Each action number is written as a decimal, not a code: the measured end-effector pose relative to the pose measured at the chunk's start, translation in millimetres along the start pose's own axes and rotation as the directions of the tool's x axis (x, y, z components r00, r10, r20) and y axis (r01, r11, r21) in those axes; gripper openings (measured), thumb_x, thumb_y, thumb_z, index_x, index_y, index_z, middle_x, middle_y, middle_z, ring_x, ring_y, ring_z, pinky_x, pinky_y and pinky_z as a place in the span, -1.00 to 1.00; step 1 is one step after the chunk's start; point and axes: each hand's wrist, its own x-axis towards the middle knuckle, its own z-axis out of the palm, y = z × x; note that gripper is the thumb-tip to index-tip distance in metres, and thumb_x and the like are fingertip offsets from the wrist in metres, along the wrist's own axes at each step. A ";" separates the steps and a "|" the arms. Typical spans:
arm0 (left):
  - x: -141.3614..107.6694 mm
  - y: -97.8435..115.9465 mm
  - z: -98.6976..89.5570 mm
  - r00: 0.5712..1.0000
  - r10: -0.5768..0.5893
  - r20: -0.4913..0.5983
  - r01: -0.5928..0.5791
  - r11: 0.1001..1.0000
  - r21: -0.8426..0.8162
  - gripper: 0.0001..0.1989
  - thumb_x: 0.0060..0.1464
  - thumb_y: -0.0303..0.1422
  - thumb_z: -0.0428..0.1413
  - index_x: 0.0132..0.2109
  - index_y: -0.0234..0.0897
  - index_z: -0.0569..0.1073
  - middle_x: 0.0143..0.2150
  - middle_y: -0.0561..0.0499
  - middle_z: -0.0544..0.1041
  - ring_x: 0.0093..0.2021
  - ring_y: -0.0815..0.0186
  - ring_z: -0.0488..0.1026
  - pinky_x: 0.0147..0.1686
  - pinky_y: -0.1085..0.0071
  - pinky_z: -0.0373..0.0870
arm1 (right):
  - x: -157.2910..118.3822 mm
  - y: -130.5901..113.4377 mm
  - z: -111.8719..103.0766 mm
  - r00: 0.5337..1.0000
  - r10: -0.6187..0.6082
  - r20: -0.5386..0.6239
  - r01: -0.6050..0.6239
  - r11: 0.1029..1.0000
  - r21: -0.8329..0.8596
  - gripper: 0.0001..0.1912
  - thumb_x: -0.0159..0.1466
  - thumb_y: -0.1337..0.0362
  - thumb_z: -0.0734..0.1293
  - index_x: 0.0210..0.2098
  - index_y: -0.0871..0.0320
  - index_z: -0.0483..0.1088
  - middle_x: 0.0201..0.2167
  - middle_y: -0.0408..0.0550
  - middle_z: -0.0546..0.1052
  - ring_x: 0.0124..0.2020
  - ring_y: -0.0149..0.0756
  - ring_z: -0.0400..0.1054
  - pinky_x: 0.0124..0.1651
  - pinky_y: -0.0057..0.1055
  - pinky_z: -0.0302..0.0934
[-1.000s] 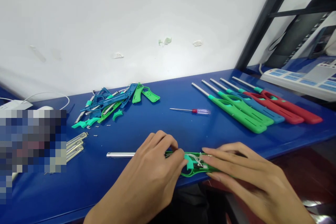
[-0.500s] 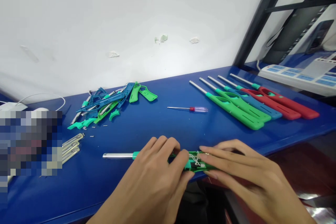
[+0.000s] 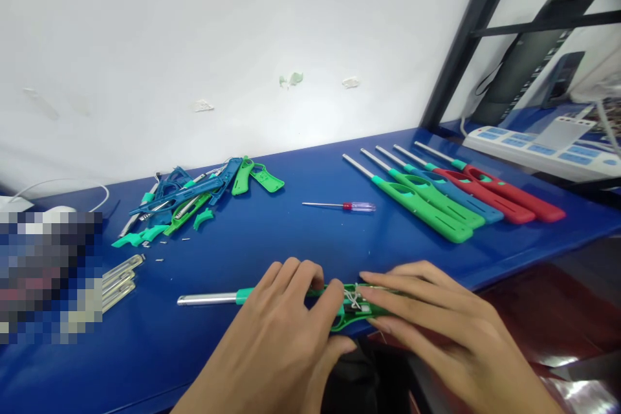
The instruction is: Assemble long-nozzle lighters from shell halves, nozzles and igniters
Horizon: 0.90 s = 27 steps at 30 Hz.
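Note:
In the head view, a green long-necked gas lighter (image 3: 353, 319) lies at the table's front edge, its metal tube (image 3: 208, 299) pointing left. The handle casing is open, with thin white wires (image 3: 352, 299) and inner parts showing. Curled over its middle, my left hand (image 3: 286, 323) has its fingers on the casing and its thumb below, a little apart from the edge. My right hand (image 3: 441, 317) holds the handle end between fingers and thumb. My fingers hide much of the casing's inside.
A screwdriver (image 3: 359, 207) lies beyond my hands. Several whole lighters (image 3: 427, 210) are lined up at right. A heap of lighter parts (image 3: 189, 197) and clear fuel tanks (image 3: 119, 281) lie at left. A power strip (image 3: 538, 152) stands beyond the black frame post (image 3: 451, 45).
My left thumb has dropped away from the casing's near edge, and the turquoise piece beside it shows less. The right hand keeps its hold. The whole view has shifted slightly.

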 end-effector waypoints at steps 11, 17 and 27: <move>-2.0 -3.6 4.8 0.991 -0.133 0.002 0.133 0.990 -0.042 -0.80 0.32 -0.32 0.13 0.04 -0.28 0.45 -0.01 -0.21 0.54 0.02 -0.09 0.51 0.05 -0.22 0.55 | 12.5 -3.2 10.6 0.983 -0.105 -0.154 0.098 0.994 -0.054 -0.71 0.44 0.17 0.34 0.13 -0.15 0.56 -0.01 -0.13 0.64 -0.08 -0.29 0.60 -0.01 -0.44 0.54; -5.8 -8.3 -0.2 0.992 -0.130 0.009 0.130 0.988 -0.081 -0.80 0.37 -0.36 0.06 0.07 -0.31 0.44 0.03 -0.19 0.50 0.06 -0.05 0.46 0.12 -0.21 0.49 | 22.8 -3.7 11.1 0.991 -0.084 -0.101 0.074 0.992 -0.102 -0.74 0.45 0.07 0.33 0.04 -0.14 0.60 -0.06 -0.14 0.66 -0.14 -0.29 0.63 -0.11 -0.48 0.55; -27.1 -26.2 1.9 0.950 -0.211 -0.231 0.154 0.958 -0.242 -0.69 0.40 -0.40 0.05 0.23 -0.23 0.39 0.08 -0.16 0.48 0.08 0.03 0.39 0.07 -0.07 0.48 | 109.2 -30.8 -20.0 0.993 -0.119 -0.003 0.116 0.968 -0.221 -0.69 0.50 0.00 0.24 0.07 -0.09 0.52 0.04 -0.12 0.63 0.07 -0.14 0.53 0.14 -0.13 0.41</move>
